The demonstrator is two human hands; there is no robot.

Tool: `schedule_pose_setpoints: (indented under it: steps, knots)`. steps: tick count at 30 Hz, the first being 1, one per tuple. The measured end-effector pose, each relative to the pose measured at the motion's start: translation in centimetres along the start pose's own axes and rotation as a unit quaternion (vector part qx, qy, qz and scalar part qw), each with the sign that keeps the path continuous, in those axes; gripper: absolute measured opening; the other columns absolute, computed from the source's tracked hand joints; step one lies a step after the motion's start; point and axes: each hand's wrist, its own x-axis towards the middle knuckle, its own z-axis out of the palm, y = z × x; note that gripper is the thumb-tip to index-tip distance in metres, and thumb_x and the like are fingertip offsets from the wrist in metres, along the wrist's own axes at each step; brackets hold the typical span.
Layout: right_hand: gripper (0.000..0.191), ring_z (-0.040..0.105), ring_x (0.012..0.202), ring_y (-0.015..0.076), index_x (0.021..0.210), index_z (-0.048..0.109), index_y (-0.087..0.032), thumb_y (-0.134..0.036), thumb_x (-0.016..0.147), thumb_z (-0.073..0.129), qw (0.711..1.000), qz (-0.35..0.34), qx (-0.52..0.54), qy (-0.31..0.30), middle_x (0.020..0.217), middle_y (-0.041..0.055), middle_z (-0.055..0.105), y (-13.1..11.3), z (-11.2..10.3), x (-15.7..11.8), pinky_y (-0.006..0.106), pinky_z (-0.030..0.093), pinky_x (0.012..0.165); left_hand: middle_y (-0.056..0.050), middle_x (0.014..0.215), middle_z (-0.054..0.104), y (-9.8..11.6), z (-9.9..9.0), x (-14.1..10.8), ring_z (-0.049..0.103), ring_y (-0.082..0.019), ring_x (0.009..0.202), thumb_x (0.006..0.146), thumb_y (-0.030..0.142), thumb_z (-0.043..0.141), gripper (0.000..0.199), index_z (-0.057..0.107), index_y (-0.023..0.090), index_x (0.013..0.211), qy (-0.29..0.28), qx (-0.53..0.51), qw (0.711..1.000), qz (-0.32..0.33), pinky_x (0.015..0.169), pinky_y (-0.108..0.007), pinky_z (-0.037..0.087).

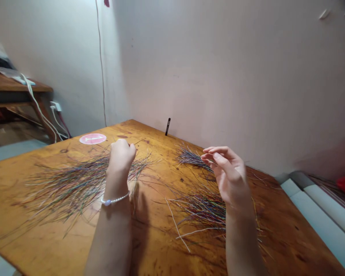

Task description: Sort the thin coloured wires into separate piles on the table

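Many fine coloured wires [71, 188] lie under left hand [119, 159], right hand [228, 176].

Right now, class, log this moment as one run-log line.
left hand: closed above wire pile | right hand: curled near smaller bunch | table: wooden

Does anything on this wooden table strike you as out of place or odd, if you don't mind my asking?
Yes: a slim black pen-like stick stands on end at the far edge of the orange-brown wooden table, oddly upright and apart from everything else. The thin multicoloured wire-like strands also lie in loose, straggling heaps.
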Motion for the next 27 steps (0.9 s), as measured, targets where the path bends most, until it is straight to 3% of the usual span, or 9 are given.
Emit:
schedule_pose_setpoints:
  steps: [4,16,20,27]
  knots:
    - [0.007,0.062,0.077,0.0136,0.077,0.067,-0.022,-0.022,0.079,0.06,1.0,0.002,0.001,-0.005,0.087,0.0013,0.066,-0.2,0.1,-0.1,0.032,0.049,0.078,-0.02,0.085,0.068,0.0,0.2,0.1,0.061,-0.034,0.098,0.085,0.032,0.035,0.04,0.067,0.008,0.087,-0.038,0.062,0.997,-0.015,0.081,-0.036,0.047]
    - [0.007,0.062,0.078,0.0141,0.079,0.067,-0.021,-0.024,0.08,0.06,0.999,0.0,-0.031,-0.019,0.087,0.0018,0.066,0.1,0.4,-0.3,0.033,0.049,0.079,-0.018,0.107,0.068,-0.4,2.1,0.4,0.064,-0.028,0.1,0.081,0.036,0.049,0.037,0.066,0.009,0.101,-0.144,0.06,0.987,0.027,0.074,-0.027,0.048]
    - [0.009,0.063,0.081,0.0149,0.083,0.067,-0.021,-0.025,0.081,0.06,0.996,0.014,-0.068,-0.053,0.089,0.0029,0.068,0.9,1.0,-0.1,0.033,0.048,0.08,-0.017,0.099,0.071,-0.8,2.6,0.6,0.067,-0.027,0.09,0.079,0.031,0.054,0.032,0.068,0.009,0.097,-0.164,0.042,0.984,0.049,0.07,-0.026,0.049]
    - [0.016,0.063,0.09,0.0182,0.094,0.064,-0.022,-0.028,0.079,0.061,0.968,0.079,-0.185,-0.146,0.095,0.0047,0.067,2.9,1.9,0.0,0.036,0.05,0.081,-0.01,0.097,0.073,-1.2,4.9,1.4,0.067,-0.023,0.093,0.068,0.019,0.066,0.021,0.074,0.02,0.087,-0.164,0.004,0.984,0.073,0.078,-0.023,0.048]
